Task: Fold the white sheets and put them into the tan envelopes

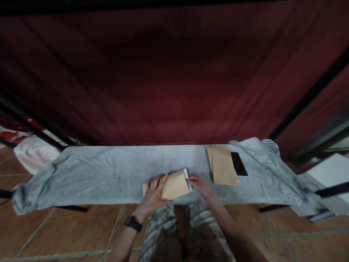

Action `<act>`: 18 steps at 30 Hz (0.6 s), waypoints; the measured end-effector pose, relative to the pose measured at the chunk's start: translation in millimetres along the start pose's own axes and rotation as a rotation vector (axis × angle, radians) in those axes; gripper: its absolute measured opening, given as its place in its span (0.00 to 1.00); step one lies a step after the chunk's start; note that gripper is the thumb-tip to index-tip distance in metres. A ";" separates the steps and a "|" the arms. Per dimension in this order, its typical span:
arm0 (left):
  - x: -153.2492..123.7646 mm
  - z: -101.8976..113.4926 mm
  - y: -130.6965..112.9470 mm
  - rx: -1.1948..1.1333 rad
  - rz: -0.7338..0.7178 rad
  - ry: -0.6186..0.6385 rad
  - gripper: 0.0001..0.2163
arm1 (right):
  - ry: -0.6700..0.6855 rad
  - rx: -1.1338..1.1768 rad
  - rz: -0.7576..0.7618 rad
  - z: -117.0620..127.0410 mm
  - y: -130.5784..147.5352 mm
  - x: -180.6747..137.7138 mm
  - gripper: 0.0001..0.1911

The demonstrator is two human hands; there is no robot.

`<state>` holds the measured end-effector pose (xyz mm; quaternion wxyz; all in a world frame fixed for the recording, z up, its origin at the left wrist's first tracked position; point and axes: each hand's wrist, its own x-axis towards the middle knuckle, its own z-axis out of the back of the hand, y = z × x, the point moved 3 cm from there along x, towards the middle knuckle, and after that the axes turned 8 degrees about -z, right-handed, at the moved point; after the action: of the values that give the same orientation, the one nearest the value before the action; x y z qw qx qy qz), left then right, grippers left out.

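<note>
A brown paper envelope (176, 185) lies slightly tilted near the front edge of the cloth-covered surface. Across its left part rests my left hand (155, 193), fingers at the far side and thumb at the near side, gripping it. White paper (186, 175) sticks out of the envelope's right end. My right hand (197, 183) is closed at that end, pinching the white paper; its fingertips are partly hidden. To the right, a small stack of brown envelopes (224, 165) partly covers a dark-screened phone or tablet (239, 164).
A grey cloth (95, 174) covers the long narrow surface and bunches up at its right end. Dark red fabric (174, 91) hangs behind. Black metal bars (313, 92) stand at both sides. White boxes (331, 171) are at the right, striped cloth (38, 153) at the left.
</note>
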<state>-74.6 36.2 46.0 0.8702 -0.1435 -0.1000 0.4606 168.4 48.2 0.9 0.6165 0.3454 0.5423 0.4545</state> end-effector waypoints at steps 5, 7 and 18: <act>2.1 -4.3 -4.4 -0.054 -0.003 0.029 0.51 | 0.015 0.002 -0.063 -8.8 -6.8 0.7 0.10; 3.1 -4.3 -5.3 -0.069 -0.006 0.027 0.52 | 0.024 -0.001 -0.076 -9.0 -8.7 1.3 0.09; 2.1 -7.7 -6.8 -0.046 -0.031 0.022 0.51 | -0.078 -0.027 0.020 -9.2 -19.9 5.7 0.08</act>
<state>-65.8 33.1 41.2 0.8747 -0.1670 -0.1032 0.4431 163.1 46.1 -21.0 0.6372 0.3599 0.5080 0.4542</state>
